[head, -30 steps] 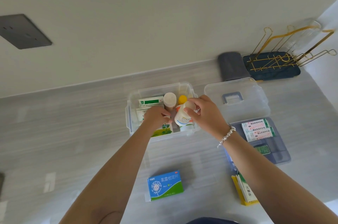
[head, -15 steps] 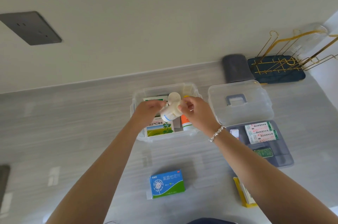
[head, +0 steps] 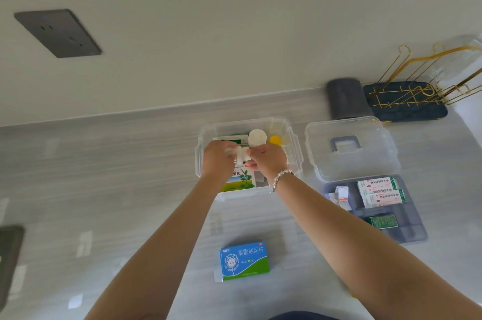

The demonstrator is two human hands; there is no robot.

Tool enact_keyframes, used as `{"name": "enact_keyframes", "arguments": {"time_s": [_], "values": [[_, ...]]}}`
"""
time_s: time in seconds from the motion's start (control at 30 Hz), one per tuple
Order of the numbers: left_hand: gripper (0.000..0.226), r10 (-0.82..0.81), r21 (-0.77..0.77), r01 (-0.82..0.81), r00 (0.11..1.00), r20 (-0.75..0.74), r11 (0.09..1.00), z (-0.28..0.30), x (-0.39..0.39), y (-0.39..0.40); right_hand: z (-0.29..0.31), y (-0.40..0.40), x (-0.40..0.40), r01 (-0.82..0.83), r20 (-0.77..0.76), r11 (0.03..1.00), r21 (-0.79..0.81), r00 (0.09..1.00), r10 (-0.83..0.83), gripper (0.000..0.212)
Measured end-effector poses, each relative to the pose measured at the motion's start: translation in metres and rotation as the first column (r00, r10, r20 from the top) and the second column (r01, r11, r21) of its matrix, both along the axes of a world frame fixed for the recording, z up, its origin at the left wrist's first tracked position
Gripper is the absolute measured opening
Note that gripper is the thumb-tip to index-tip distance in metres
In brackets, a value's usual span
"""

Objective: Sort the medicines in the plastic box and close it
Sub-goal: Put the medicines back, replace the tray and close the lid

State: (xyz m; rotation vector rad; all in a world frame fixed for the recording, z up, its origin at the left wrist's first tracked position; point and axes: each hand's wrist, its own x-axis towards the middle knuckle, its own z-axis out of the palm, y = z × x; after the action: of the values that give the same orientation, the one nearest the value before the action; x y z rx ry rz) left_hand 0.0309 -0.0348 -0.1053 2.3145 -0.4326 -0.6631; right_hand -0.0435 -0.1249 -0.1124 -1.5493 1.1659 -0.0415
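A clear plastic box stands open on the grey counter. Inside it are a green-and-white medicine carton, a white-capped bottle and a yellow-capped bottle. Both hands are over the box. My left hand and my right hand together grip a small white bottle, which lies tilted between them and is blurred. The box's clear lid with a grey handle rests to the right. A blue-and-green medicine carton lies on the counter near me.
A grey insert tray with sachets and a blister pack sits at the right, below the lid. A dark rolled cloth and a gold wire rack on a dark mat are at the back right. A wall socket is upper left.
The small white bottle, upright in my right hand a second ago, has been tipped over and lowered leftward into the box between both hands. The view has shifted slightly.
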Motion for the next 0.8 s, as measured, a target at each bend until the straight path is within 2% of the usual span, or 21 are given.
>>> {"name": "enact_keyframes", "arguments": {"time_s": [0.13,0.33,0.6,0.7,0.8], "values": [[0.034,0.022,-0.009,-0.022,1.000,-0.002,1.000,0.002,0.000,0.000,-0.001,-0.001,-0.002,-0.041,-0.014,0.999,-0.007,0.999,0.040,0.022],[0.030,0.032,-0.051,-0.031,0.999,0.003,0.998,0.014,-0.008,0.005,0.012,-0.004,-0.020,-0.134,0.027,0.983,-0.127,0.990,0.138,0.022],[0.021,-0.003,-0.330,-0.015,0.999,-0.054,0.944,0.053,-0.077,0.008,0.050,0.003,-0.106,-0.029,0.258,0.924,-0.380,0.957,0.136,0.015],[0.022,-0.053,-0.354,0.015,0.994,-0.100,0.935,0.056,-0.113,0.005,0.052,0.000,-0.153,-0.004,0.264,0.911,-0.412,0.957,0.123,0.015],[0.020,-0.101,-0.347,0.017,0.969,-0.227,0.938,0.047,-0.151,-0.003,0.044,-0.008,-0.201,0.019,0.193,0.900,-0.435,0.978,0.073,0.016]]}}
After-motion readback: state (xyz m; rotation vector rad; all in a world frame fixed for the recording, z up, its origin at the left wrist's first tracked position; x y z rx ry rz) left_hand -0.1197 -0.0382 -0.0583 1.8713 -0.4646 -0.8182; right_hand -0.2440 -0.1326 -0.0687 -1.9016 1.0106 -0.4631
